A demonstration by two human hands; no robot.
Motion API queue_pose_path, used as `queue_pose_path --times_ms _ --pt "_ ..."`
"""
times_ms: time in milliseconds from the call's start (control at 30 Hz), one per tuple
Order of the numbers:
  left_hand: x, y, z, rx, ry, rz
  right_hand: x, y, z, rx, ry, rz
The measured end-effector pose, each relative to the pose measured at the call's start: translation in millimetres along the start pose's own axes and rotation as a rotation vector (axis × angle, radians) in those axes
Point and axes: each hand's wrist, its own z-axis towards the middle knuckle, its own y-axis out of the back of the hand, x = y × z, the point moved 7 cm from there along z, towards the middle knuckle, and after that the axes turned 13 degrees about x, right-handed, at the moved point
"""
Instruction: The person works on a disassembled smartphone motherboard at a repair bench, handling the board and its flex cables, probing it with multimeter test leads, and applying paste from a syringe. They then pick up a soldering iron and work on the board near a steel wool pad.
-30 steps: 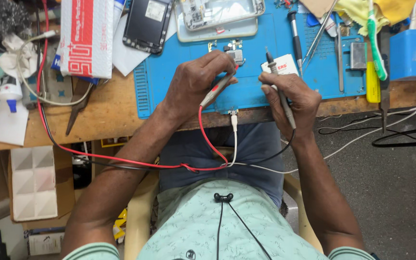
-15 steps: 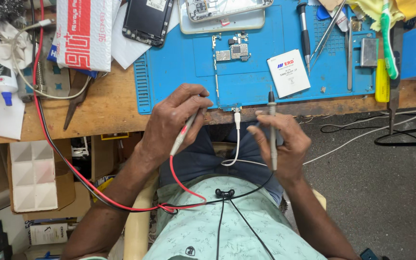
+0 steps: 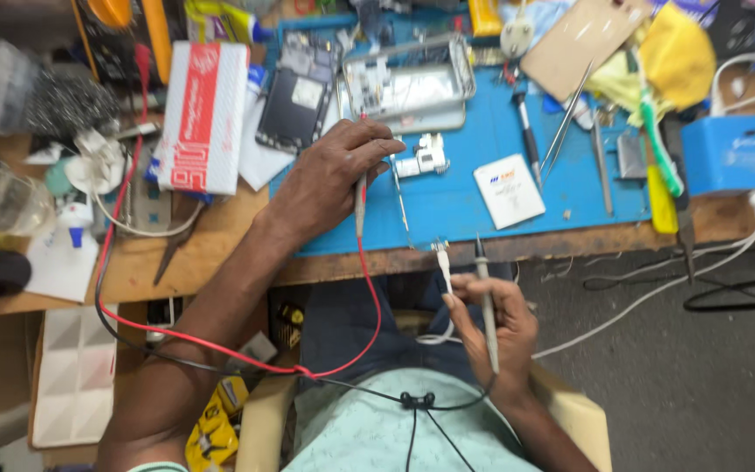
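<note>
Looks like early-stage probing: left hand (image 3: 329, 179) pinches the red probe (image 3: 359, 203) over the blue mat (image 3: 474, 188), tip just short of the small white part (image 3: 423, 157). Right hand (image 3: 491, 328) grips the black probe (image 3: 485, 306) plus a white cable plug (image 3: 441, 260) off the bench edge, touching nothing yet. Red-and-white box (image 3: 203, 118) sits left of the left hand, small white card (image 3: 509, 190) to its right.

Matt blue rubbery mat (image 3: 482, 188) — worn wooden bench (image 3: 220, 253), shiny metal tray (image 3: 412, 87)

The left hand (image 3: 329, 179) holds a red probe (image 3: 360, 203) over the blue mat (image 3: 465, 197); the right hand (image 3: 491, 328) grips a black probe (image 3: 486, 301) and white cable (image 3: 444, 267).
</note>
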Motion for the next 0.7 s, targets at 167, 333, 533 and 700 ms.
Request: queue_pose_path --times_ms 167,333,533,700 --pt "-4.7 2.8 12.0 -0.005 -0.031 -0.041 22.6 36.4 -7.3 -0.105 0.01 0.017" --pt "-16.3 12.4 2.2 -0.085 0.018 -0.332 81.0 84.9 12.2 0.041 0.312 -0.066" --pt "-36.9 11.3 -24.4 -0.097 0.076 -0.372 121.4 111.2 117.0 0.493 0.297 -0.03" --pt "-45.1 11.3 -59.7 -0.275 0.154 -0.365 99.4 55.2 209.7 1.001 0.328 0.274"
